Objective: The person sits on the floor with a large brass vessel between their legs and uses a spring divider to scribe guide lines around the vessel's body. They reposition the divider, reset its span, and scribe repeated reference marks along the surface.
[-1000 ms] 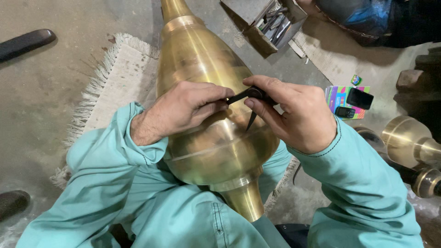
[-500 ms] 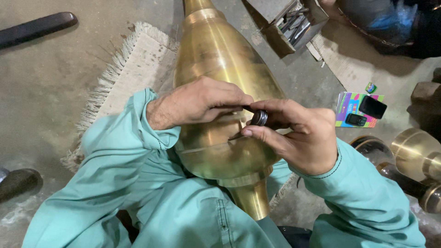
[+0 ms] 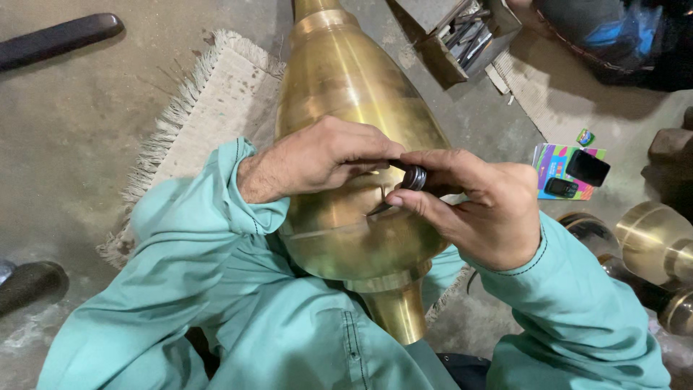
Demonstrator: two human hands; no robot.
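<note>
We see a large brass vessel (image 3: 346, 137) lying across the lap, long axis running from its narrow neck near the body to the far end at the top of the view. Both hands meet over its widest part. The left hand (image 3: 325, 159) rests on the brass with fingers curled shut, pinching the far end of a small dark tool (image 3: 413, 178). The right hand (image 3: 476, 209) is closed on the same tool from the right, thumb and forefinger around its ringed handle; the thin tip points down and left onto the brass just beneath the fingers. The tool thus lies directly between the two grips, touching the vessel, with the right hand holding more of it. Under the vessel is a fringed mat (image 3: 209, 123) on a bare concrete floor (image 3: 86, 123). Far right sits an open box of metal tools (image 3: 462, 36); right of the hands, a colourful packet with two small phones (image 3: 570, 173) and more brass parts (image 3: 653, 238). A dark bar (image 3: 58, 43) lies far left.
</note>
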